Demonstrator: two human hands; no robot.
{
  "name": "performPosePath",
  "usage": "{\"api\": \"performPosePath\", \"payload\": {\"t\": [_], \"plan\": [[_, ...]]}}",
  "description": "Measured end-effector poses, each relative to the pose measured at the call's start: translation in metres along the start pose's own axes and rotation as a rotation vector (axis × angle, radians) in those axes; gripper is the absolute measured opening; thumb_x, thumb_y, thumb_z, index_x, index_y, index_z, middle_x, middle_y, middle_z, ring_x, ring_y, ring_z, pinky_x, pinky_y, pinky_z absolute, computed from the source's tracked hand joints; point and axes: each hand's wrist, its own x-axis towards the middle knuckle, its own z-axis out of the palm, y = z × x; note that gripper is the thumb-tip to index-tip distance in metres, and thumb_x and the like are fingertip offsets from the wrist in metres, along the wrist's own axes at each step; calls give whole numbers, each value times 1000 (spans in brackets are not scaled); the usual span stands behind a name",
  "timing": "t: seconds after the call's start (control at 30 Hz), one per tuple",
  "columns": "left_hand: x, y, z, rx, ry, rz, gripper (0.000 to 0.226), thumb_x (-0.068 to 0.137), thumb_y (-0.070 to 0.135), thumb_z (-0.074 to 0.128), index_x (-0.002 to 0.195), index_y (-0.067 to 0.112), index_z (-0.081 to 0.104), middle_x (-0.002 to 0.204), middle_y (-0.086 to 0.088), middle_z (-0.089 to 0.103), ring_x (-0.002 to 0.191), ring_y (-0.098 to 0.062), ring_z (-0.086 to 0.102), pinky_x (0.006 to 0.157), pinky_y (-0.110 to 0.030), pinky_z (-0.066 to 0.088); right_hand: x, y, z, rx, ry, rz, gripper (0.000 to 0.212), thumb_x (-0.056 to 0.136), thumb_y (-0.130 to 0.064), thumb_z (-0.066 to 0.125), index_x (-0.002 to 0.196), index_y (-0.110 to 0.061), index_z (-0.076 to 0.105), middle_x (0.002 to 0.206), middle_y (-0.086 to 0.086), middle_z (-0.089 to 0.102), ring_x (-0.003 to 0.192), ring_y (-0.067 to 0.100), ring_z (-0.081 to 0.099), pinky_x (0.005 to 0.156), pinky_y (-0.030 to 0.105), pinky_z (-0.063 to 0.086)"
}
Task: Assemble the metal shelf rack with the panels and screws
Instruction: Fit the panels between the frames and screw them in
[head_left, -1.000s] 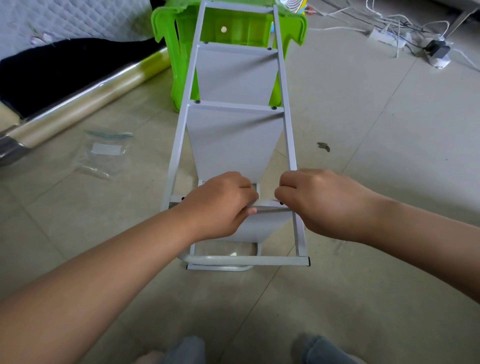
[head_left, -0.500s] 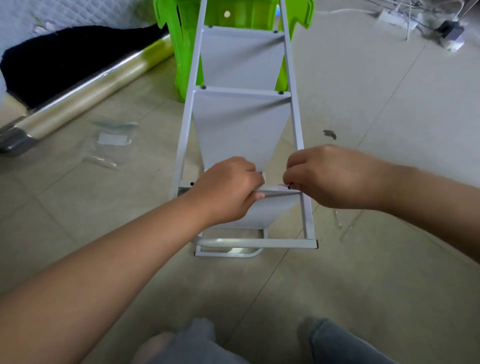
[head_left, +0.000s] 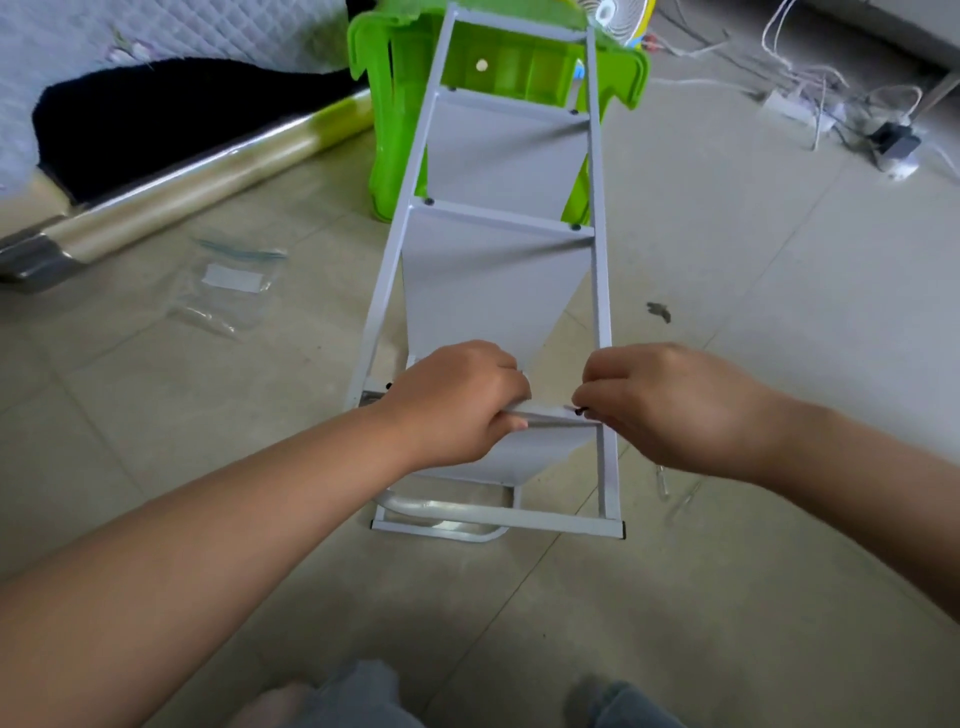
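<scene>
Shelf rack (head_left: 504, 215) lies on the floor (head_left: 727, 571), its far end against a green stool (head_left: 384, 130). The left grip (head_left: 457, 400) holds the lowest panel (head_left: 524, 452). The right grip (head_left: 670, 405) pinches a black screw (head_left: 581, 411) at the right rail, which probably needs seating and turning next. Both hands hold the same places as half a second ago.

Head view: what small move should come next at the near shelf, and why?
Probably twist the screw in with the right hand. Its fingers pinch the black screw at the joint with the right rail, and the left hand grips the panel edge there, apparently steadying it.
</scene>
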Motion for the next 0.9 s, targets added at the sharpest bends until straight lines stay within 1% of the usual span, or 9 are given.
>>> {"api": "performPosePath", "payload": {"t": [0.07,0.13,0.2,0.3,0.5,0.63,0.77,0.8,0.9], "plan": [[3,0,-1,6,-61,-67,29,90,31,54,96,5,65,86,-6,55,91,-22,51,71,-29,37,2,2,-1,-14,32,-10,21,58,4,76,57,-5,58,58,9,52,41,27,50,30,27,41],[4,2,-4,3,-109,-94,31,91,34,51,100,7,63,83,-2,49,93,-19,49,72,-28,37,5,4,-1,-40,37,-23,23,58,4,77,55,-6,56,57,8,50,39,27,49,29,28,41],[5,3,-5,11,-134,-100,31,92,34,50,100,7,63,76,3,39,92,-18,48,71,-28,35,7,3,-1,-51,23,-33,29,51,5,81,53,-8,55,56,7,48,38,26,47,28,28,41],[5,3,-7,16,-158,-101,32,93,34,48,99,6,62,77,3,38,92,-19,49,71,-27,35,8,0,-3,-89,-5,-21,33,44,5,83,51,-8,53,52,5,45,35,24,43,28,23,36],[5,3,-6,-8,-147,-97,31,93,34,47,97,7,61,67,9,29,89,-17,47,69,-26,33,6,3,1,-75,-19,0,32,40,17,72,57,-6,56,56,6,49,37,23,44,28,26,38],[5,4,-7,-26,-136,-104,31,93,33,48,96,6,61,69,7,33,85,-17,45,69,-26,34,6,2,2,-30,-40,28,33,44,16,74,61,-7,57,58,5,51,37,21,44,29,25,35],[5,4,-7,-6,-134,-109,30,93,33,47,93,6,60,68,6,31,81,-16,40,67,-26,30,5,-7,3,-91,-69,93,36,39,15,74,60,-5,52,57,5,44,40,15,23,33,16,9],[5,4,-7,2,-132,-107,30,93,33,47,93,6,60,69,5,33,82,-17,42,67,-26,31,5,-9,3,-107,-75,106,37,39,14,75,60,-5,50,57,4,40,41,15,21,35,16,6],[5,5,-6,18,-132,-107,31,94,33,46,100,7,61,82,1,42,93,-19,48,71,-27,34,3,-14,4,-138,-73,117,40,47,7,82,58,-7,46,54,6,39,41,15,19,32,20,16]]}}
